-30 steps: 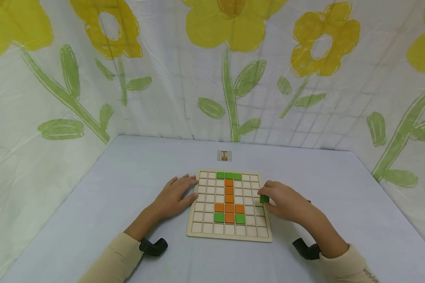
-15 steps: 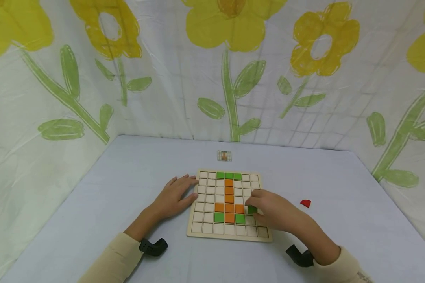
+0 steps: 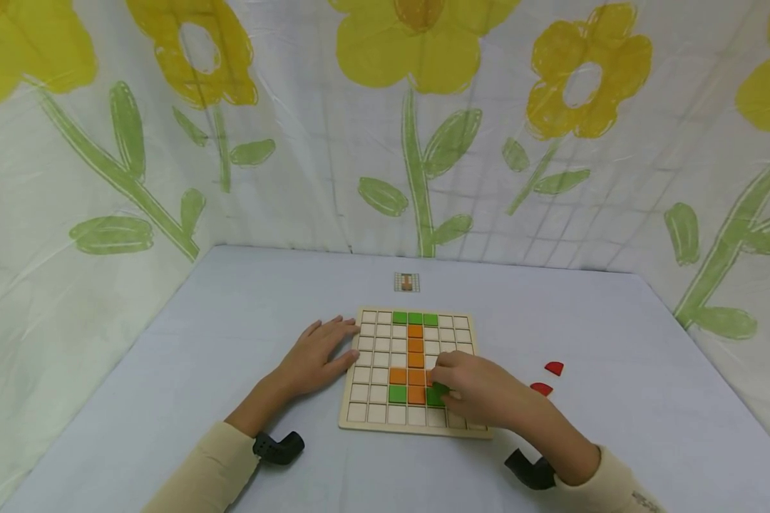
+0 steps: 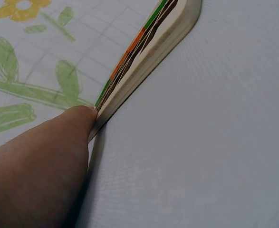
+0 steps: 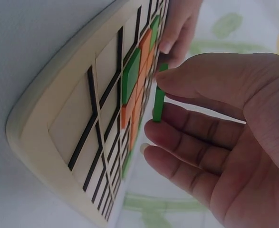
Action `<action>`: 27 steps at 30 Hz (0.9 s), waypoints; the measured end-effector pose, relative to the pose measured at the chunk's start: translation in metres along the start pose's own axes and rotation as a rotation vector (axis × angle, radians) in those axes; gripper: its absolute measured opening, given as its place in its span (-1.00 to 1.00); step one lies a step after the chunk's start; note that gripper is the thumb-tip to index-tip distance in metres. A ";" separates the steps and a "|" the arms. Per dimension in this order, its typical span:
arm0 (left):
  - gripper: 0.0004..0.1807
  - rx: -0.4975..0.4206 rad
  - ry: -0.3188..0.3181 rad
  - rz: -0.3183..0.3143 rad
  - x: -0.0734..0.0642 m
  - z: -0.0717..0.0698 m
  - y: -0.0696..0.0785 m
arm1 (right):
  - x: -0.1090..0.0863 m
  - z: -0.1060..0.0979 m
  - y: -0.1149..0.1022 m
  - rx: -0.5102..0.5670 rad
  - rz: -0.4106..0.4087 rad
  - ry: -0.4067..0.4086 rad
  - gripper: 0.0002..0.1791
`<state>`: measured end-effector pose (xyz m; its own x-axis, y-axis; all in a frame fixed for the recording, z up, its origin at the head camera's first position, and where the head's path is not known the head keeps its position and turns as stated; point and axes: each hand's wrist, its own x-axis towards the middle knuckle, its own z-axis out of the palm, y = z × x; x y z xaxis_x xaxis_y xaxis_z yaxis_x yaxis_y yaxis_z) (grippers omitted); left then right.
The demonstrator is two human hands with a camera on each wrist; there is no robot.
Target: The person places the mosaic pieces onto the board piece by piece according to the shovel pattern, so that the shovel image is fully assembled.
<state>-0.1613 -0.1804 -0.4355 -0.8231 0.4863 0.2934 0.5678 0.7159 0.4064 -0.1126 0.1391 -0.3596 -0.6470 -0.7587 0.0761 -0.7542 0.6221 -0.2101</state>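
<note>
A pale wooden board [image 3: 377,414] with a grid of square cells lies flat on the table. Orange tiles [image 3: 416,345] form a column with a crossing row in its cells, and green tiles [image 3: 415,318] sit in the far row and beside the column's near end. My left hand [image 3: 317,360] rests at the board's left edge with fingers extended; its thumb touches that edge in the left wrist view. Over the right half of the board, my right hand [image 3: 484,388] pinches a green square tile [image 5: 159,97] between thumb and fingers, close above the cells.
Two red quarter-round pieces [image 3: 555,368] lie on the table right of the board. Beyond its far edge is a small card [image 3: 406,282] with a printed grid picture. A white curtain [image 3: 308,178] with painted yellow flowers hangs behind the table.
My right hand has moved left and nearer with the green tile, from the board's right edge to above its near cells. Both red pieces are now uncovered. The left hand has stayed put.
</note>
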 end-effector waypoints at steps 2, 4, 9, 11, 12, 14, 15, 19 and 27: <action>-0.43 -0.002 -0.001 -0.001 0.000 0.000 0.000 | 0.002 0.001 -0.002 -0.003 0.001 -0.008 -0.75; -0.43 -0.003 -0.003 -0.002 0.000 0.000 0.000 | 0.003 0.003 -0.004 -0.003 0.001 -0.014 -0.75; -0.43 -0.003 -0.005 -0.005 0.000 -0.001 0.001 | 0.006 0.007 -0.008 -0.014 -0.003 -0.030 -0.76; -0.43 -0.003 -0.006 -0.008 0.000 -0.001 0.001 | 0.006 0.008 -0.010 -0.012 -0.009 -0.041 -0.76; -0.43 -0.005 -0.007 -0.009 0.000 -0.001 0.001 | 0.006 0.009 -0.011 -0.006 -0.015 -0.043 -0.76; -0.43 -0.006 -0.008 -0.011 0.000 -0.001 0.001 | 0.006 0.010 -0.013 0.004 -0.036 -0.045 -0.76; -0.43 -0.005 -0.008 -0.012 0.000 0.000 0.001 | 0.007 0.011 -0.014 0.006 -0.050 -0.045 -0.77; -0.43 -0.004 -0.008 -0.012 0.001 0.000 0.001 | 0.007 0.014 -0.017 0.003 -0.096 -0.039 -0.79; -0.43 -0.009 -0.008 -0.008 0.001 -0.001 0.002 | 0.007 0.018 -0.022 0.004 -0.134 -0.034 -0.83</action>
<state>-0.1611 -0.1794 -0.4338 -0.8274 0.4850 0.2833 0.5616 0.7152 0.4161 -0.0991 0.1165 -0.3717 -0.5363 -0.8411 0.0704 -0.8330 0.5141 -0.2045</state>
